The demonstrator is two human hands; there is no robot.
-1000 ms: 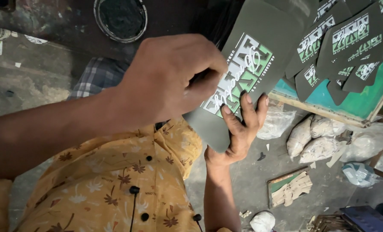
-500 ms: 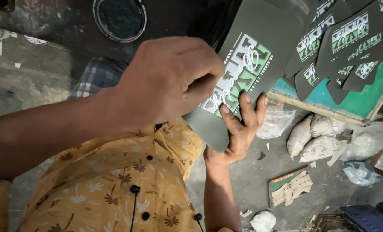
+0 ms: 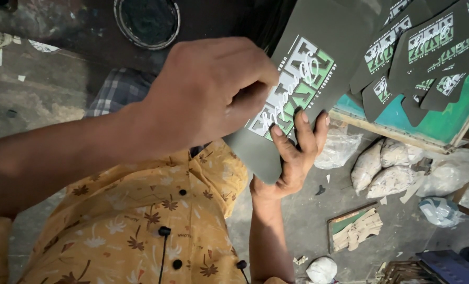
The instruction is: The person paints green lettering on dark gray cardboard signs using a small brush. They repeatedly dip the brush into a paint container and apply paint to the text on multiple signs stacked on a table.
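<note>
A dark grey flat piece point(image 3: 323, 47) with a white and green print is held up in front of my chest. My left hand point(image 3: 208, 94) reaches across from the left, its fingers curled and pinching the piece at the edge of the print. From below, my right hand point(image 3: 295, 158) holds the lower end of the piece, fingers spread against its printed face and palm behind it. The piece's lower left part is hidden behind my left hand.
Several more printed dark pieces point(image 3: 429, 47) lie overlapping on a teal board point(image 3: 444, 126) at the upper right. A round dark tin point(image 3: 146, 21) sits at the top. Filled plastic bags point(image 3: 387, 168) and a small tray of cut scraps point(image 3: 355, 231) lie on the floor.
The held piece and both hands have shifted slightly; my right fingers sit a little higher on the print. The grip is unchanged.
</note>
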